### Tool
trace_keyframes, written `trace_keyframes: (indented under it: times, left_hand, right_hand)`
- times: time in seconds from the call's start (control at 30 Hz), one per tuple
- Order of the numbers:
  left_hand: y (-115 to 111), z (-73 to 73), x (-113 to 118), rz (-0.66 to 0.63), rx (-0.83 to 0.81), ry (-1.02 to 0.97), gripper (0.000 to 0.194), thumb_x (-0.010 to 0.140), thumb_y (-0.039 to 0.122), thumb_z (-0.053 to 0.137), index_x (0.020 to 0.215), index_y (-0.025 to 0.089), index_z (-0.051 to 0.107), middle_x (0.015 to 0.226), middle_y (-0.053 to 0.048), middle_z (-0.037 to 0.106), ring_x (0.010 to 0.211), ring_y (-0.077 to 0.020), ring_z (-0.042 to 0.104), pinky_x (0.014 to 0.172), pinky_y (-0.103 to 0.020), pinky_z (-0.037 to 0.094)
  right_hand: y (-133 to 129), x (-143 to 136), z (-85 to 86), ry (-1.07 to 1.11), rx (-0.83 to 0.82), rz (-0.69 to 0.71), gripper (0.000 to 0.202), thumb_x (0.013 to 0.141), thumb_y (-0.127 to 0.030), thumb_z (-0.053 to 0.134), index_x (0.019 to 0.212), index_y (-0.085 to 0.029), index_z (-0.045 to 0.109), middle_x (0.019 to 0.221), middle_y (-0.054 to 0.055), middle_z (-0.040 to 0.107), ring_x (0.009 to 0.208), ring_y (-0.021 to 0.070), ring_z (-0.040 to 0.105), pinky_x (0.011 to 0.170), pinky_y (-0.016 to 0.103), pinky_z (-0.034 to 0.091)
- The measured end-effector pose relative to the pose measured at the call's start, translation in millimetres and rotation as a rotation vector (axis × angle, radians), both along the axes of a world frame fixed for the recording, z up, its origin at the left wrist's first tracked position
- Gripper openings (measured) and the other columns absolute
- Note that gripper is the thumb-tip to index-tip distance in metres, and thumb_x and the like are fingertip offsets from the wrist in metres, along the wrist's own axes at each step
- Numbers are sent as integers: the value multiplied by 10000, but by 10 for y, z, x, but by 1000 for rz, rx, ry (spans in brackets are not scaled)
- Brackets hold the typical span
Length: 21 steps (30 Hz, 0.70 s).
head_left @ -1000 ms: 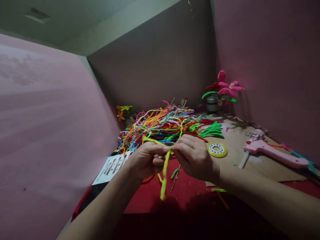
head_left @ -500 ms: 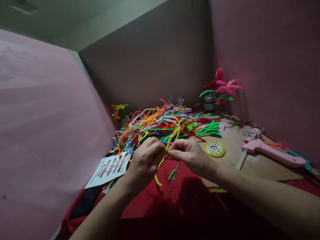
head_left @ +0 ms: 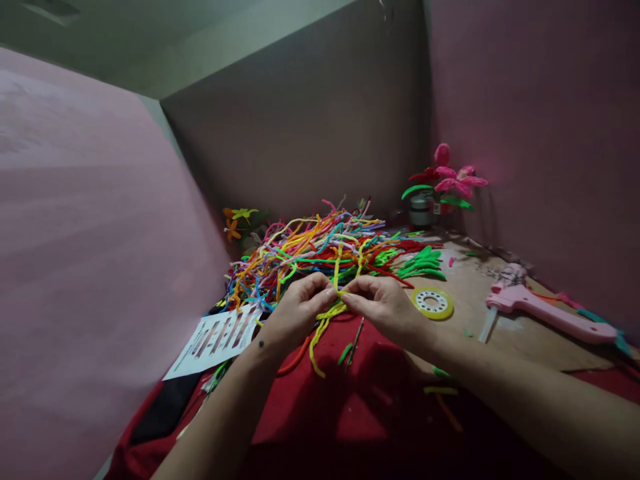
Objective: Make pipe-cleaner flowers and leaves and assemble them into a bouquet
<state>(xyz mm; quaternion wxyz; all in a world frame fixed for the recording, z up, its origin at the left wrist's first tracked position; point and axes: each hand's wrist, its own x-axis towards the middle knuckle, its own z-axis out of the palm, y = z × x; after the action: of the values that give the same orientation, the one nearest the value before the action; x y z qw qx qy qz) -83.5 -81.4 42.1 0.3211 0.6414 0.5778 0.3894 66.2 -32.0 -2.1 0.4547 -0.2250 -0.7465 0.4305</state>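
My left hand (head_left: 303, 305) and my right hand (head_left: 381, 305) meet fingertip to fingertip over the red cloth (head_left: 320, 407). Both pinch yellow pipe cleaners (head_left: 337, 270) where the strands cross. Two yellow ends stand up above the fingers, and others hang below my left hand. Just behind lies a large heap of pipe cleaners (head_left: 305, 243) in many colours. A green piece (head_left: 345, 354) and a thin dark green stem lie on the cloth beneath my hands. An orange-red pipe cleaner (head_left: 294, 358) shows beside my left wrist.
On the brown board (head_left: 540, 350) at right lie a yellow tape roll (head_left: 432, 303) and a pink glue gun (head_left: 555, 317). Green loops (head_left: 424, 263) lie by the heap. Pink flowers (head_left: 460, 180) stand at the back right. A printed white sheet (head_left: 213, 340) lies left.
The yellow strands, bunched together before, now spread apart above and below my fingers. My left hand has turned so its thumb and fingertips show. The view has shifted slightly.
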Motion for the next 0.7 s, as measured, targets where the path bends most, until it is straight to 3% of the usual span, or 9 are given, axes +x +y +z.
trace_keyframes:
  times: [0.07,0.27,0.37,0.5,0.7]
  left_hand:
    - [-11,-12,6,27,89,91,157,781,286,533,704,149,529,632,34,462,589,-85,409,560,-205,340]
    - [-8,-168,48,114,545,538,122,812,225,515,733,163,584,782,-36,560,761,-145,497,711,-263,387]
    - [-2,-193,72,95,655,652,137,827,219,497,734,164,581,780,-46,562,763,-153,488,709,-274,384]
    - [44,-161,86,42,603,556,171,833,187,463,677,164,529,722,-25,532,722,-137,469,676,-253,375]
    - [224,-118,-11,-33,288,198,113,789,203,483,686,160,504,648,24,454,608,-95,413,575,-211,349]
  right_hand:
    - [8,-1,9,0,-118,30,166,760,-232,520,659,-124,593,578,-10,518,544,93,449,521,214,348]
    - [19,-17,-46,17,-164,-29,167,725,-202,540,583,-128,585,525,-36,468,523,77,398,512,218,312]
    - [21,-14,-29,35,-216,-25,176,720,-219,557,573,-126,586,516,-34,478,507,75,399,498,220,310]
    - [49,-9,-15,110,-354,49,193,686,-233,599,526,-129,573,474,-30,491,460,71,408,479,224,320]
    - [295,-31,-142,378,-829,464,153,662,-259,611,719,-123,652,615,36,620,528,112,531,529,247,393]
